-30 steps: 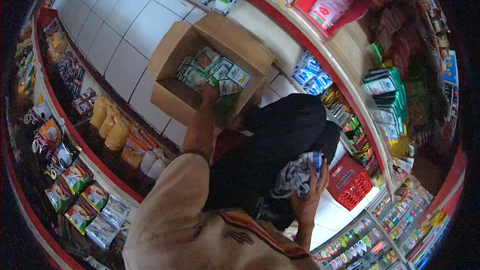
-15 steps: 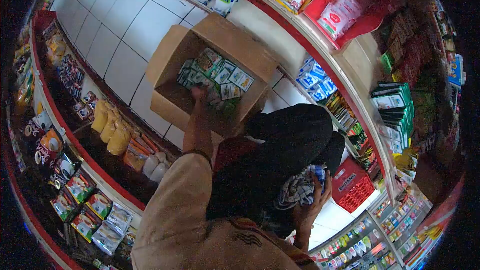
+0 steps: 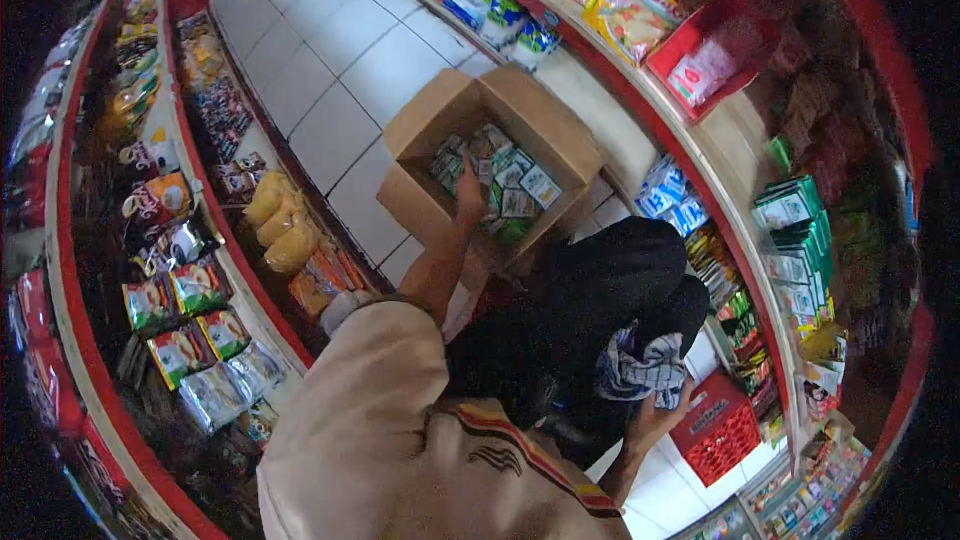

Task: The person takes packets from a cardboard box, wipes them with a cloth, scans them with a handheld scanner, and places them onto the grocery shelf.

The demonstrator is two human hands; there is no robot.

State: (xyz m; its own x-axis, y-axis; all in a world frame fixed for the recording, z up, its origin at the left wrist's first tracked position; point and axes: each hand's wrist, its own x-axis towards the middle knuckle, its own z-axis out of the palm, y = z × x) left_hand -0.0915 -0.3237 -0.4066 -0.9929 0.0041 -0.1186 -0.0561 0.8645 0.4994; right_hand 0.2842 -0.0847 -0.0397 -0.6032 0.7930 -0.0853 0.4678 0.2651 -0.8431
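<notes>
My left hand [image 3: 470,188] reaches into an open cardboard box [image 3: 535,105] on the floor. One finger is stretched out over the small green and white sachets [image 3: 512,175] that lie loose at the bottom. Nothing shows in that hand, though its other fingers are hard to make out. Beside my knee, my right hand [image 3: 667,412] is closed around a bunched white and dark checked cloth [image 3: 645,365], which rests against my dark trousers.
Red-edged shelves with packets run along both sides. Yellow bags [image 3: 285,225] lie on the left lower shelf. Stacked green packets [image 3: 795,230] stand on the right shelf. A red crate [image 3: 718,430] sits on the white tiled floor [image 3: 330,80] near my right hand.
The view has shifted, so the box appears further right and lower. My left hand has moved across the sachets with a finger extended. The cloth stays in my right hand.
</notes>
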